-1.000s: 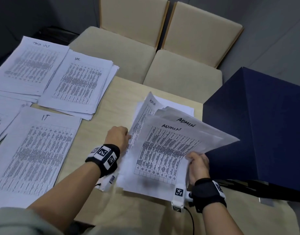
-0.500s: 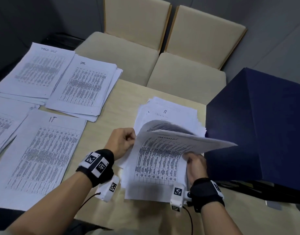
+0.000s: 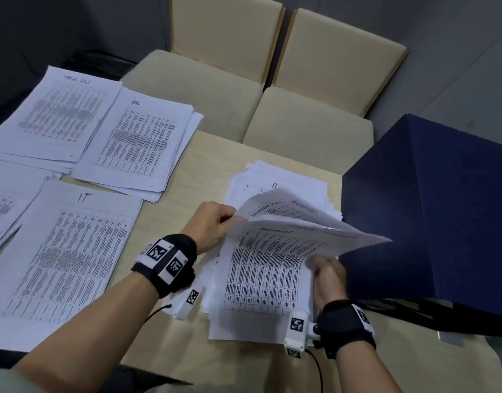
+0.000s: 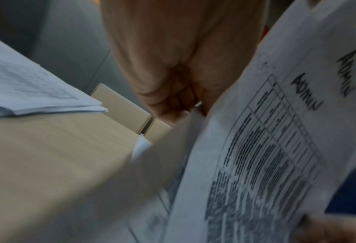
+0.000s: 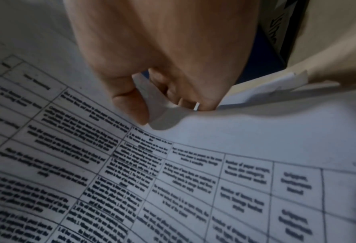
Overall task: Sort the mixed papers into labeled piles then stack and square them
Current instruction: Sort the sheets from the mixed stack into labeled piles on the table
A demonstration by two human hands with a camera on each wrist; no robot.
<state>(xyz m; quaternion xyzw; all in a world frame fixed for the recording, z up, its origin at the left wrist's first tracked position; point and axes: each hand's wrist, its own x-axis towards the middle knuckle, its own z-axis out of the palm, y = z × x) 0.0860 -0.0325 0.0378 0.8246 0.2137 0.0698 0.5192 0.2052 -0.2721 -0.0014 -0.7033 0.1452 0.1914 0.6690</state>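
Both hands hold a few lifted sheets marked ADMIN (image 3: 272, 251) above the mixed stack (image 3: 275, 182), whose top page reads IT. My left hand (image 3: 213, 222) pinches their left edge, fingers curled round the paper (image 4: 256, 148). My right hand (image 3: 326, 275) pinches the right edge between thumb and fingers (image 5: 139, 105); the printed table on the sheet (image 5: 172, 180) fills the right wrist view. Sorted piles lie at left on the table (image 3: 173, 336): IT (image 3: 65, 251), HR (image 3: 136, 143) and a far one headed TASK LIST (image 3: 54, 117).
A dark blue box (image 3: 431, 211) stands close on the right, touching the lifted sheets' far corner. Two beige chairs (image 3: 272, 80) sit beyond the table's far edge. Another pile shows partly at the far left (image 3: 0, 199).
The lifted ADMIN sheets have dropped from steeply tilted to nearly flat over the mixed stack, uncovering its IT page. My left hand has shifted up along their left edge.
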